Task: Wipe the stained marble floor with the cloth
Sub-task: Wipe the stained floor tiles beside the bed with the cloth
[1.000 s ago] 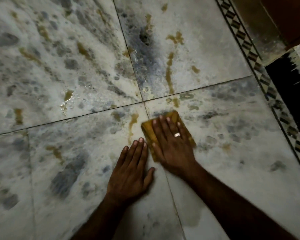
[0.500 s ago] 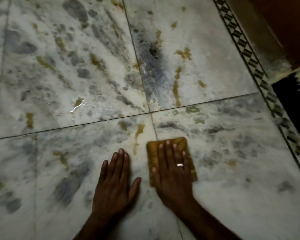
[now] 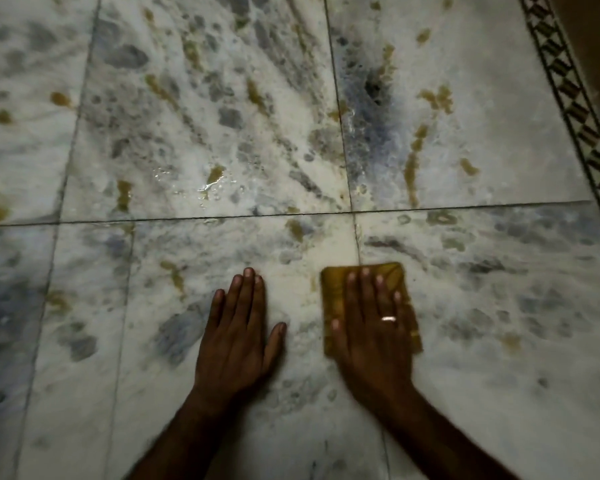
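A folded yellow-brown cloth (image 3: pixel 333 289) lies flat on the white and grey marble floor (image 3: pixel 499 341), just right of a tile joint. My right hand (image 3: pixel 371 327), with a ring on one finger, presses flat on top of the cloth and covers most of it. My left hand (image 3: pixel 238 327) rests palm down on the bare floor to the cloth's left, fingers together, holding nothing. Yellow-brown stains (image 3: pixel 411 174) streak the tiles beyond the hands, and a wet glistening patch (image 3: pixel 212 178) lies on the far left tile.
A dark patterned border strip (image 3: pixel 575 109) runs diagonally along the right edge of the floor, with a brown surface (image 3: pixel 596 36) beyond it. Dark tile joints (image 3: pixel 201 216) cross in front of the hands.
My right hand has dragged the cloth back toward me, away from the tile crossing, and turned it squarer. My left hand has shifted left and back. The streak left of the cloth has faded.
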### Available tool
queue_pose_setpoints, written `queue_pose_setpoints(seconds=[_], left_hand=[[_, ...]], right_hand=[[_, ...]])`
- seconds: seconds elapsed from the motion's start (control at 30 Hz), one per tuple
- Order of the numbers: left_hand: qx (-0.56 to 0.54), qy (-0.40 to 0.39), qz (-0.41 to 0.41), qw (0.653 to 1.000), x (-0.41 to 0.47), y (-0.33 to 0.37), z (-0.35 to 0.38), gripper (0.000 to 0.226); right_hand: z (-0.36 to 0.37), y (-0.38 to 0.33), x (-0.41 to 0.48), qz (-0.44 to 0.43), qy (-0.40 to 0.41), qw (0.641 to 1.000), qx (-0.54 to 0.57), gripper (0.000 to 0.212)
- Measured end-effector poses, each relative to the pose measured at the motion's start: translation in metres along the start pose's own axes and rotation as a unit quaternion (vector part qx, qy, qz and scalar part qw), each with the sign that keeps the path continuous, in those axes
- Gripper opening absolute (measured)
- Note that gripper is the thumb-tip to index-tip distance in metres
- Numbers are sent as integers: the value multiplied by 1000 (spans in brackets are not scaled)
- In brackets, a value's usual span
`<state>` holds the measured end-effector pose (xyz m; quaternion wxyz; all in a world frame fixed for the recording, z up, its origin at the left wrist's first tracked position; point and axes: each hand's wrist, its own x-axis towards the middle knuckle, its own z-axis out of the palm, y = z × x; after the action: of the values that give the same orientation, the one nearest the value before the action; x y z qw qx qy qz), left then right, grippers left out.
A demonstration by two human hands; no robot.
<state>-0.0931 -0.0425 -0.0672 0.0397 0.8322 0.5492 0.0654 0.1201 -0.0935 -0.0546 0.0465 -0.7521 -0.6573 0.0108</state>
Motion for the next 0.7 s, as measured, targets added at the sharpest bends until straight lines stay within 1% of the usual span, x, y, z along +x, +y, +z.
queue_pose_setpoints(seconds=[0.1,0.13,0.17,0.23,0.33,0.4,0.47,0.5,0.53,0.57,0.63,0.7], left_hand=[[8,1,-9,1000,-1,-2,0,71],[10,-2,-14,1000,-2,-3,0,70],[10,-8,-19,1000,-3,-5,-1,71],[8,-26,-26,999,-5,-10,-2,74],[11,-43,-26,999,-10,-22,-6,76],[15,-49,-27,998,-14,-31,-10,77],[15,-50,-36,998,-18,-38,-12,76],[13,-49,-39,998,-18,-39,-13,75],[12,-46,-43,998,-18,-40,-13,74],[10,-42,-50,998,-19,-41,-13,73],[6,-32,-53,998,-19,-42,-12,71],[7,-27,-55,998,-25,-45,-12,70]], right_hand=[[5,-38,41,-138,2,990,25,66],[9,-46,64,-177,5,984,29,65],[12,-49,89,-195,8,980,27,64],[15,-44,136,-176,5,984,28,62],[14,-13,159,-93,4,995,16,63],[13,6,137,-35,13,999,9,64],[9,9,95,11,8,1000,4,65],[7,3,69,21,1,1000,4,66],[6,-8,44,11,-11,1000,3,68],[5,-25,25,-22,-19,1000,6,69],[5,-58,8,-115,-29,993,15,68],[10,-85,30,-202,-26,979,30,66]])
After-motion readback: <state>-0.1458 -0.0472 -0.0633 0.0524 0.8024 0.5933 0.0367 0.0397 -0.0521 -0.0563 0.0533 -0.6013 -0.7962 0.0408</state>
